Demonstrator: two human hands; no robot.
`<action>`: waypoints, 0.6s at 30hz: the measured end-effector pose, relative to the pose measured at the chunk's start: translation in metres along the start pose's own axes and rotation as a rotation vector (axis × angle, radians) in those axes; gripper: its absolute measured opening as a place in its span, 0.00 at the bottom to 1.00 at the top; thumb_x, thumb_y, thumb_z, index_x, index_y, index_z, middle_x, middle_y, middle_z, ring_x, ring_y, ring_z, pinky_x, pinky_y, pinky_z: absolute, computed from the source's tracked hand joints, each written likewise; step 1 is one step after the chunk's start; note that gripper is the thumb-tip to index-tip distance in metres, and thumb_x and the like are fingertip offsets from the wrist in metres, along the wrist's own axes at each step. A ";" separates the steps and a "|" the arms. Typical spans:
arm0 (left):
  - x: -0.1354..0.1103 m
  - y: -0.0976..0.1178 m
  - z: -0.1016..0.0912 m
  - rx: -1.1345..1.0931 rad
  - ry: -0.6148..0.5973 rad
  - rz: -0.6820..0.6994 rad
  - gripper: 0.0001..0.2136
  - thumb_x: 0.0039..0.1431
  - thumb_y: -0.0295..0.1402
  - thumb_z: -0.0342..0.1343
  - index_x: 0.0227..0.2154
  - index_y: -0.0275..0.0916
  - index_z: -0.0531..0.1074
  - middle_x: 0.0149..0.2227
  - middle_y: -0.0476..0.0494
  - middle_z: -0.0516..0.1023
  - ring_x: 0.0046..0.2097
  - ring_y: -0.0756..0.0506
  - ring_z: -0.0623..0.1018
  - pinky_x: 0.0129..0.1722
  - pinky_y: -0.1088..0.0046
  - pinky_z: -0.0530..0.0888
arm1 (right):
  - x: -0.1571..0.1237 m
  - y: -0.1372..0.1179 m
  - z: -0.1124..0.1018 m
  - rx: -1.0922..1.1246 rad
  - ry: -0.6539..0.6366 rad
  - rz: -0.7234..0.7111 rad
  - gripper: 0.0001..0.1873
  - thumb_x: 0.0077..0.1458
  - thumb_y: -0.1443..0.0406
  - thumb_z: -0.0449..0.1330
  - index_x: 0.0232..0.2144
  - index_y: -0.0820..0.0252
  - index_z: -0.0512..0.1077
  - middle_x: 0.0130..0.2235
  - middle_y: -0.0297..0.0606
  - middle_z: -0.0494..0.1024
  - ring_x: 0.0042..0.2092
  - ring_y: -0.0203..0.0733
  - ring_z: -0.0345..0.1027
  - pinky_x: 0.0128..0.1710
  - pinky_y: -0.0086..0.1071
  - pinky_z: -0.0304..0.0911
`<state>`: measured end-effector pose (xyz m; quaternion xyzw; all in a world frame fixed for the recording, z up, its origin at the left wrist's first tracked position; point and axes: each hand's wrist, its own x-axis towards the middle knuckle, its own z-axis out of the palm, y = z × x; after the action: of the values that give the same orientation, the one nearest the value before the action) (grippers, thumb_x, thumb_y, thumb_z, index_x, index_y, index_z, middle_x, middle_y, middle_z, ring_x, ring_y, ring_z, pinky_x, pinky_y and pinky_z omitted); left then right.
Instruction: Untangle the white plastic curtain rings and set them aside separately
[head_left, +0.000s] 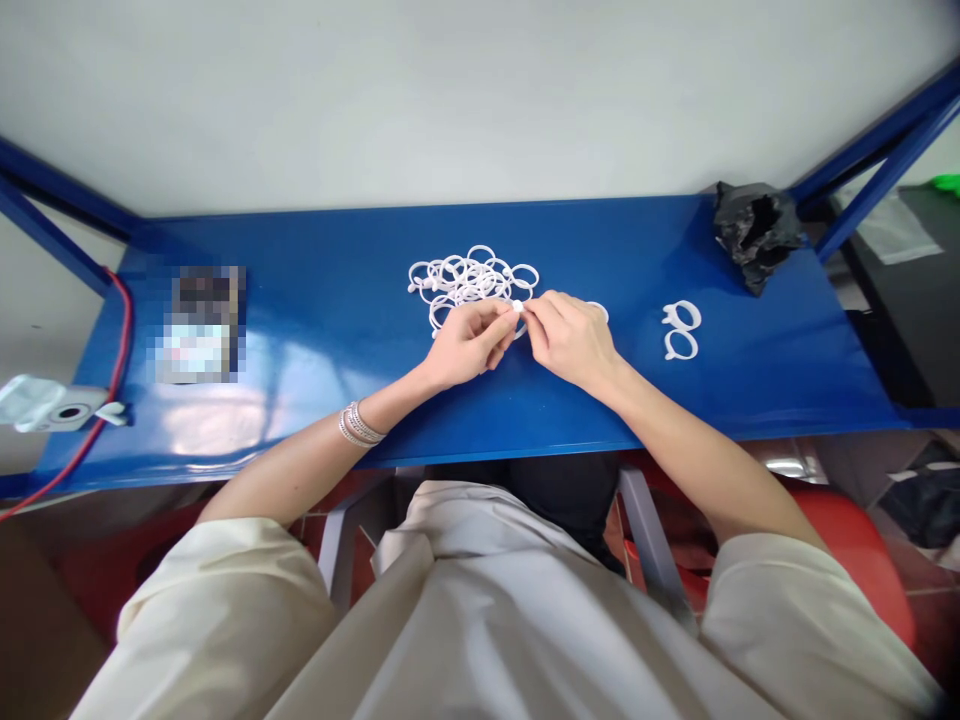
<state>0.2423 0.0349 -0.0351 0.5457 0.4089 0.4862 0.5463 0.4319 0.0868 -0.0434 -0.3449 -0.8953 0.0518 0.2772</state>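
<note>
On the glossy blue metal bench [330, 260], the left hand [471, 345] and right hand [570, 340] meet, pinching a white plastic ring [517, 306] just beyond them, beside a tangled heap of similar rings [472, 280], likely light, stiff and best held by the rim.

Loose cream top [487, 610] with wide sleeves; thin silver bangles [360, 424] stacked on the left wrist [397, 392]

Rings [459, 282] on bench [337, 300]; bag [755, 235] rt

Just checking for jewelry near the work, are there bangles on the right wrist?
No, the silver bangles circle the left wrist, and the right wrist is bare.
</note>
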 end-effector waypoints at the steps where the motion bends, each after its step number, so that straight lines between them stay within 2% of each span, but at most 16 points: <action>1: 0.000 0.002 0.000 -0.022 0.001 -0.007 0.22 0.67 0.53 0.64 0.29 0.40 0.71 0.22 0.52 0.70 0.18 0.54 0.68 0.16 0.76 0.63 | -0.001 -0.003 0.002 -0.007 0.011 0.023 0.20 0.76 0.62 0.50 0.38 0.58 0.79 0.35 0.46 0.82 0.36 0.47 0.74 0.35 0.39 0.64; 5: 0.000 0.004 0.001 -0.061 0.027 -0.006 0.21 0.67 0.51 0.64 0.28 0.40 0.71 0.22 0.51 0.70 0.19 0.54 0.67 0.17 0.75 0.62 | 0.000 -0.011 0.006 0.036 0.006 0.164 0.20 0.76 0.61 0.49 0.38 0.59 0.78 0.38 0.47 0.83 0.36 0.47 0.74 0.33 0.38 0.59; 9: -0.003 0.002 0.003 -0.046 0.004 0.038 0.21 0.66 0.52 0.65 0.29 0.40 0.72 0.22 0.51 0.71 0.19 0.54 0.67 0.18 0.75 0.61 | 0.005 -0.007 0.005 0.134 -0.070 0.282 0.19 0.76 0.62 0.50 0.35 0.58 0.76 0.34 0.44 0.81 0.33 0.46 0.72 0.35 0.38 0.59; 12: -0.005 0.001 0.004 -0.023 0.013 0.031 0.22 0.66 0.53 0.65 0.29 0.40 0.72 0.22 0.50 0.72 0.19 0.54 0.68 0.18 0.75 0.63 | 0.005 0.000 0.005 0.191 -0.092 0.181 0.18 0.75 0.62 0.50 0.35 0.58 0.75 0.34 0.43 0.80 0.34 0.45 0.70 0.36 0.38 0.59; 15: -0.006 -0.002 0.005 0.015 0.074 0.038 0.22 0.66 0.54 0.65 0.30 0.39 0.74 0.24 0.48 0.76 0.20 0.53 0.71 0.19 0.74 0.65 | 0.001 0.004 0.007 0.222 -0.080 0.045 0.18 0.76 0.62 0.49 0.38 0.58 0.76 0.35 0.42 0.79 0.35 0.43 0.69 0.35 0.36 0.60; 18: -0.007 -0.008 0.008 0.050 0.131 0.069 0.22 0.64 0.54 0.67 0.29 0.39 0.73 0.24 0.49 0.74 0.21 0.53 0.71 0.20 0.74 0.67 | -0.004 0.005 0.010 0.206 -0.077 -0.039 0.19 0.76 0.64 0.48 0.40 0.59 0.78 0.37 0.43 0.79 0.35 0.43 0.69 0.33 0.36 0.59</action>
<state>0.2489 0.0267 -0.0430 0.5400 0.4367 0.5292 0.4875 0.4320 0.0892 -0.0550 -0.2946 -0.9018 0.1516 0.2774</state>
